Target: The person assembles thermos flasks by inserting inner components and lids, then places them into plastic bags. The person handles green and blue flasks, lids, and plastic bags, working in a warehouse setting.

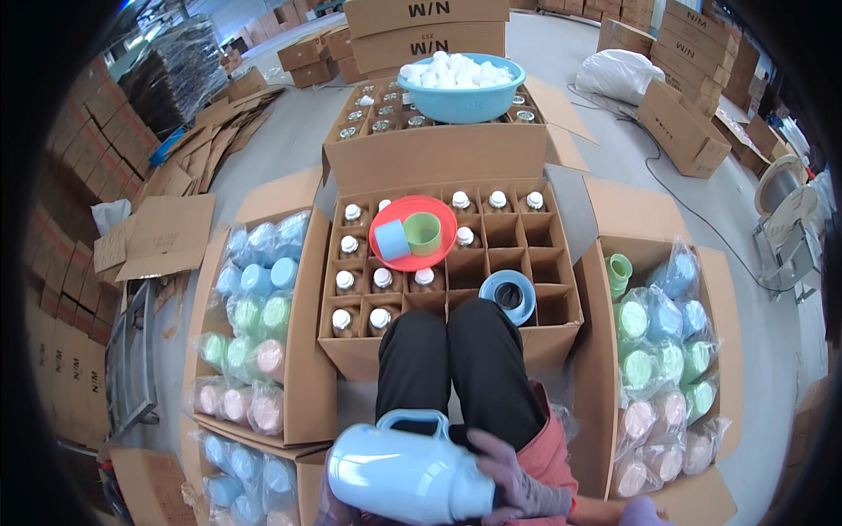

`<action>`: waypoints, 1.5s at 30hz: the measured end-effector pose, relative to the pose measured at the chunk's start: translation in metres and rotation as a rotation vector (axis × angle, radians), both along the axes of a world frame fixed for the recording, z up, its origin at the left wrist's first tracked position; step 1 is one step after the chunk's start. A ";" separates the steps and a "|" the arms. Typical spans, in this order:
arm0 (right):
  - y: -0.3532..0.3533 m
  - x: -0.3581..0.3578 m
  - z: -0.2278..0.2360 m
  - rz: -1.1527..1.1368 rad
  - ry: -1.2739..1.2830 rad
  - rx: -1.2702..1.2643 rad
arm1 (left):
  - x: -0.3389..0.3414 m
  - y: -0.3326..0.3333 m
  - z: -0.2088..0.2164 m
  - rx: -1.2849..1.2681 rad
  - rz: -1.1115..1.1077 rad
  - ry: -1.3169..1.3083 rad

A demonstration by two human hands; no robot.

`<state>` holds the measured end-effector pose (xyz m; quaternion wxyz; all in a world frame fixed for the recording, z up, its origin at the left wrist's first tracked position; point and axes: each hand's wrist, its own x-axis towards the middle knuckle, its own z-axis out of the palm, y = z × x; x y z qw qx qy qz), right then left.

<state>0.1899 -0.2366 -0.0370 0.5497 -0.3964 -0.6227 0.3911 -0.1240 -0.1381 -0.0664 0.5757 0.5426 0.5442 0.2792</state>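
A glossy light-blue thermos jug (399,473) with a loop handle lies on its side across my lap, its narrower end to the right. My right hand (517,482), in a greyish-purple glove, is closed round that narrower end. At the jug's wide end, my left hand (331,507) holds it from beneath; most of its fingers are hidden. Beyond my knees stands a divided carton (447,346) of white-capped bottles. On it rest a red plate (412,203) with a blue cup (391,238) and a green cup (423,233), and a blue ring-shaped part (526,302).
Open cartons with bagged blue, green and pink parts flank me: one left (307,386), one right (596,421). Another bottle carton (438,153) behind carries a blue basin (460,101) of white pieces. A metal trolley (132,368) stands left; a cable (653,162) crosses the floor right.
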 end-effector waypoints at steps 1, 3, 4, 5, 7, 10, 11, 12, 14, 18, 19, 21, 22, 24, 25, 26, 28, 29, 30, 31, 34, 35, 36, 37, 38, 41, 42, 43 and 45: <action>0.027 0.004 0.013 -0.089 -0.129 0.183 | 0.000 0.008 -0.011 0.000 -0.087 -0.045; 0.076 0.016 0.051 0.116 -0.081 0.277 | -0.002 0.023 -0.009 -0.060 -0.101 -0.139; 0.093 0.016 0.074 0.161 -0.156 0.275 | -0.003 0.030 -0.006 -0.087 -0.091 -0.181; 0.106 0.015 0.093 0.183 -0.158 0.304 | -0.002 0.039 -0.004 -0.107 -0.084 -0.225; 0.121 0.012 0.118 0.254 -0.136 0.369 | 0.007 0.054 -0.004 -0.150 -0.081 -0.314; 0.132 0.006 0.135 0.342 -0.100 0.439 | 0.030 0.075 -0.012 -0.224 -0.103 -0.416; 0.132 0.008 0.138 0.330 -0.117 0.438 | 0.038 0.079 -0.016 -0.250 -0.114 -0.444; 0.132 0.011 0.142 0.316 -0.134 0.438 | 0.044 0.080 -0.022 -0.281 -0.118 -0.462; 0.128 0.020 0.155 0.154 -0.261 0.366 | 0.056 0.083 -0.033 -0.331 -0.140 -0.498; 0.131 0.019 0.149 -0.171 -0.323 0.333 | 0.057 0.077 -0.046 -0.417 -0.138 -0.533; 0.132 0.018 0.146 -0.208 -0.310 0.318 | 0.056 0.080 -0.047 -0.436 -0.140 -0.544; 0.129 0.014 0.142 -0.281 -0.287 0.274 | 0.056 0.083 -0.048 -0.473 -0.131 -0.563; 0.129 0.013 0.140 -0.314 -0.285 0.285 | 0.055 0.089 -0.048 -0.483 -0.127 -0.579; 0.125 0.012 0.134 -0.372 -0.269 0.292 | 0.052 0.103 -0.041 -0.511 -0.097 -0.626; 0.119 0.013 0.129 -0.366 -0.256 0.246 | 0.047 0.115 -0.033 -0.525 -0.062 -0.666; 0.113 0.016 0.121 -0.404 -0.249 0.275 | 0.045 0.128 -0.024 -0.548 -0.037 -0.716; 0.100 0.018 0.089 -0.462 -0.245 0.316 | 0.036 0.159 0.005 -0.589 -0.022 -0.768; 0.086 0.017 0.067 -0.451 -0.250 0.288 | 0.039 0.174 0.026 -0.597 -0.078 -0.736; 0.076 0.019 0.032 -0.364 -0.084 0.355 | 0.045 0.185 0.046 -0.590 -0.183 -0.646; 0.068 0.038 0.020 -0.168 -0.188 0.275 | 0.074 0.194 0.096 -0.334 -0.586 -0.255; 0.075 0.114 -0.004 0.113 -0.434 0.088 | 0.151 0.178 0.154 0.477 -1.283 0.397; 0.098 0.124 -0.016 -0.100 -0.476 0.024 | 0.165 0.156 0.147 0.571 -1.311 0.483; 0.123 0.135 -0.028 -0.321 -0.522 -0.039 | 0.178 0.144 0.139 0.520 -1.363 0.617; 0.151 0.151 -0.044 -0.408 -0.668 -0.074 | 0.182 0.143 0.128 0.519 -1.372 0.632; 0.178 0.164 -0.061 -0.500 -0.817 -0.109 | 0.185 0.144 0.121 0.523 -1.384 0.644; 0.230 0.187 -0.145 -0.495 -1.169 -0.201 | 0.184 0.154 0.126 0.544 -1.331 0.526; 0.239 0.197 -0.166 -0.399 -1.220 -0.271 | 0.183 0.158 0.121 0.615 -1.193 0.454; 0.248 0.199 -0.176 -0.295 -1.263 -0.333 | 0.179 0.162 0.112 0.679 -1.048 0.390; 0.263 0.185 -0.162 -0.381 -0.964 -0.230 | 0.176 0.171 0.112 0.612 -0.686 0.219</action>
